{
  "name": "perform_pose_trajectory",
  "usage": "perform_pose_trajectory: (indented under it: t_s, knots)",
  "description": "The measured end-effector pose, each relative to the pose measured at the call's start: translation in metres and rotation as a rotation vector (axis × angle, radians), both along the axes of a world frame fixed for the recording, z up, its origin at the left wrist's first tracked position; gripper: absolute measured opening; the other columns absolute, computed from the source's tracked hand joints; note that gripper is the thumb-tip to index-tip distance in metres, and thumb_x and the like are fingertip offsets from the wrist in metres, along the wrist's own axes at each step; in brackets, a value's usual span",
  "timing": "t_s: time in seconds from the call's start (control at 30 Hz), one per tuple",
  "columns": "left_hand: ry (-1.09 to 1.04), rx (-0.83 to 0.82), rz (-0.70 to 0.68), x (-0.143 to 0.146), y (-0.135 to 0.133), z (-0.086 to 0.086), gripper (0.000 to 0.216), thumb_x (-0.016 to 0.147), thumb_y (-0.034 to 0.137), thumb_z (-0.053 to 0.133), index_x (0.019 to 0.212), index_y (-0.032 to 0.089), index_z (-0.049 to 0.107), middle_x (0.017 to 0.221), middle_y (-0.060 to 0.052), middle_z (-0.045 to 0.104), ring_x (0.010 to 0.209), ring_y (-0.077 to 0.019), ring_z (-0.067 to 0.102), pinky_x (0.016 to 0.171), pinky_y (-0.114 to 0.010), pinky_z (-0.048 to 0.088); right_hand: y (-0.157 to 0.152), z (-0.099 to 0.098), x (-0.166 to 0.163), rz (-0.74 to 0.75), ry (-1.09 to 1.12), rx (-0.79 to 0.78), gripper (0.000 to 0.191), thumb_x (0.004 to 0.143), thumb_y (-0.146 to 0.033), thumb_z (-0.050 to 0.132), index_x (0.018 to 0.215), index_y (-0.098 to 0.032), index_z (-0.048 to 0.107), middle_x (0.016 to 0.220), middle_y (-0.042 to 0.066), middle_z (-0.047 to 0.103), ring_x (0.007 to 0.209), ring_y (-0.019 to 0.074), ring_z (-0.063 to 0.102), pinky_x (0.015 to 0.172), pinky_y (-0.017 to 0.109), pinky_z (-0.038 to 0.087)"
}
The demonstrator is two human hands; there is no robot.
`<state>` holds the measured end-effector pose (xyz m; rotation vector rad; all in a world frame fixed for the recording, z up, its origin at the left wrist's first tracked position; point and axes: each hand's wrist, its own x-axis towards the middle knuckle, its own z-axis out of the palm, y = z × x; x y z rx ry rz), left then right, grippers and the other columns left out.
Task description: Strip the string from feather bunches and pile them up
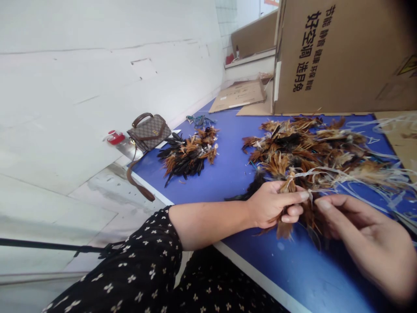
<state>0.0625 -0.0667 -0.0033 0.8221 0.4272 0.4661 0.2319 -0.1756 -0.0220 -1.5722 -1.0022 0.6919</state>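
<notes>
I see L hand [276, 204], grip pinched on a feather bundle [284, 228] low over the tabletop [228, 174], front of the big pile [309, 148]. R hand [368, 239] grip narrow, prob. pinching pale string [329, 173] at the bundle; blurry there.

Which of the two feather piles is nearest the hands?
The larger pile by the cardboard box, tangled with pale strings; the smaller, darker pile lies beside the handbag. The left hand holds feathers there.
</notes>
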Motion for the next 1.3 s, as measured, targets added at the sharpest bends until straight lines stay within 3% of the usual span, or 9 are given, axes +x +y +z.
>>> perform_pose_trajectory:
  t_s: [0.1,0.2,0.43,0.57,0.83,1.03,1.3]
  knots:
    - [0.001,0.032,-0.002,0.001,0.001,-0.003,0.061,0.061,0.038,0.109,0.094,0.02,0.06,0.065,0.009,0.054,0.052,-0.0056,0.047,0.044,-0.021,0.028,0.0,0.005,-0.003,0.055,0.045,-0.042,0.069,0.068,-0.083,0.09,0.097,-0.021,0.082,0.095,0.01,0.084,0.075,0.0204,0.076,0.066,0.023,0.063]
    - [0.012,0.054,-0.009,0.002,0.0,-0.005,0.062,0.063,0.04,0.108,0.095,0.02,0.059,0.066,0.009,0.057,0.051,-0.0051,0.048,0.045,-0.022,0.03,0.0,0.002,-0.003,0.026,0.067,-0.073,0.07,0.065,-0.083,0.091,0.097,-0.021,0.082,0.093,0.01,0.085,0.075,0.0208,0.077,0.066,0.022,0.063]
    - [0.04,0.155,0.032,0.001,-0.005,-0.002,0.063,0.07,0.054,0.103,0.097,0.022,0.056,0.053,0.01,0.055,0.043,-0.0066,0.046,0.044,-0.022,0.036,-0.004,-0.014,0.006,0.001,0.008,-0.071,0.064,0.074,-0.078,0.09,0.107,-0.024,0.082,0.103,0.008,0.086,0.074,0.0197,0.077,0.061,0.02,0.06]
    - [0.137,0.253,0.081,0.0,-0.007,-0.003,0.062,0.077,0.06,0.097,0.101,0.024,0.053,0.052,0.011,0.057,0.04,-0.0086,0.048,0.042,-0.022,0.039,-0.005,-0.023,0.011,0.046,0.003,-0.055,0.061,0.077,-0.075,0.091,0.109,-0.024,0.081,0.093,0.007,0.085,0.07,0.0183,0.075,0.061,0.019,0.059]
    - [0.254,0.374,0.192,0.003,-0.013,-0.008,0.051,0.086,0.057,0.089,0.101,0.024,0.053,0.049,0.011,0.056,0.036,-0.0087,0.046,0.04,-0.021,0.037,-0.003,-0.027,0.013,0.117,-0.011,-0.045,0.058,0.079,-0.073,0.089,0.109,-0.025,0.079,0.09,0.006,0.084,0.068,0.0203,0.075,0.059,0.022,0.059]
    - [0.296,0.498,0.298,0.002,-0.014,-0.01,0.044,0.088,0.05,0.089,0.1,0.021,0.057,0.054,0.01,0.058,0.041,-0.0075,0.051,0.046,-0.021,0.043,-0.002,-0.023,0.013,0.132,-0.054,-0.027,0.056,0.08,-0.073,0.089,0.107,-0.025,0.079,0.085,0.006,0.083,0.064,0.0198,0.073,0.056,0.023,0.057]
    - [0.095,0.151,0.13,-0.001,-0.014,0.008,0.053,0.079,0.049,0.096,0.093,0.022,0.054,0.058,0.011,0.051,0.043,-0.0053,0.043,0.044,-0.021,0.032,0.002,-0.004,0.006,0.161,-0.216,0.035,0.056,0.083,-0.079,0.079,0.096,-0.024,0.077,0.073,0.005,0.077,0.055,0.0194,0.067,0.046,0.025,0.051]
